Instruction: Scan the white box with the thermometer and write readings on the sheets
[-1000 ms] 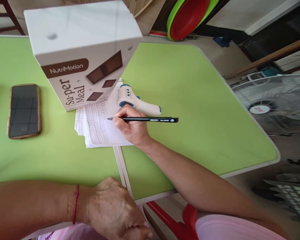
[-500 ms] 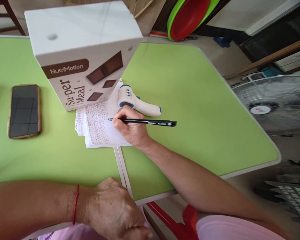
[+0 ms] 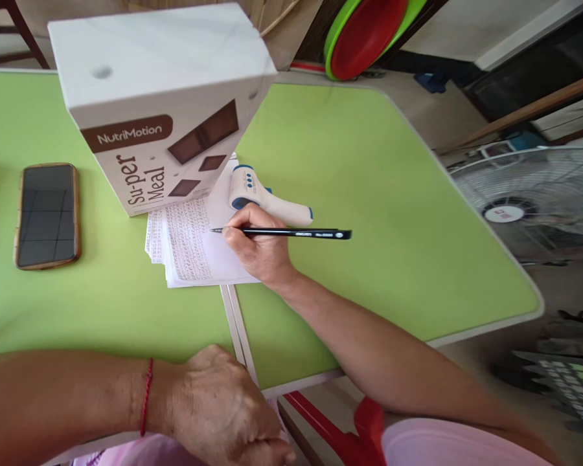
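Note:
A black pen (image 3: pixel 301 233) lies nearly level in the grip of my right hand (image 3: pixel 262 249), pinched by thumb and fingers. Its tip points left, at the edge of dense handwriting on the white paper (image 3: pixel 228 255). Other written sheets show beneath that page. Just behind my right hand lies a white and blue infrared thermometer (image 3: pixel 276 204). My left hand (image 3: pixel 223 408), a red cord at its wrist, rests at the table's near edge. Its fingers are curled in and partly hidden; nothing shows in them.
A tall white NutriMotion box (image 3: pixel 160 77) stands on the top part of the papers. Left of it lies a phone (image 3: pixel 47 217) on the green table (image 3: pixel 398 213). A metal seam runs through the tabletop. A fan (image 3: pixel 505 210) stands beyond the right edge.
My right hand has shifted slightly right with the pen, and the pen's tip has moved right and a little up the page. My left hand has stayed in place.

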A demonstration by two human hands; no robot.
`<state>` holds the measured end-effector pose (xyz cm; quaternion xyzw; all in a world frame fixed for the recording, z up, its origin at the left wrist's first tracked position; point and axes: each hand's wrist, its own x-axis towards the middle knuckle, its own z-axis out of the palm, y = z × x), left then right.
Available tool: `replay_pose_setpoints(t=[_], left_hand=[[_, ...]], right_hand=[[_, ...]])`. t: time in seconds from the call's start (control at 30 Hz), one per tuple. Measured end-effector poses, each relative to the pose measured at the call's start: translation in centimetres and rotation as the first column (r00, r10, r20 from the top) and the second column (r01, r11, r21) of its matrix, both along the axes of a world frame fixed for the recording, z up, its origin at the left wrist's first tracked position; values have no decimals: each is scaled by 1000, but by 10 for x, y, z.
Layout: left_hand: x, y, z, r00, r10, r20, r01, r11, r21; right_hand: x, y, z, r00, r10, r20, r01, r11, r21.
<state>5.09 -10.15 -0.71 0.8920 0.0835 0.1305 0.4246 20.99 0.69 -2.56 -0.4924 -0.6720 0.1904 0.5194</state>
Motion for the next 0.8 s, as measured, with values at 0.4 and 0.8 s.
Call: replay_pose_setpoints(t=[0.4, 0.8], left_hand=[[1, -1, -2, 1000, 1, 9, -1, 1000, 0], [0, 0, -1, 1000, -11, -23, 11, 1000, -11]], right_hand=[[-2, 0, -1, 999, 19, 27, -20, 999, 41], [1, 0, -1, 1000, 14, 14, -14, 998, 58]])
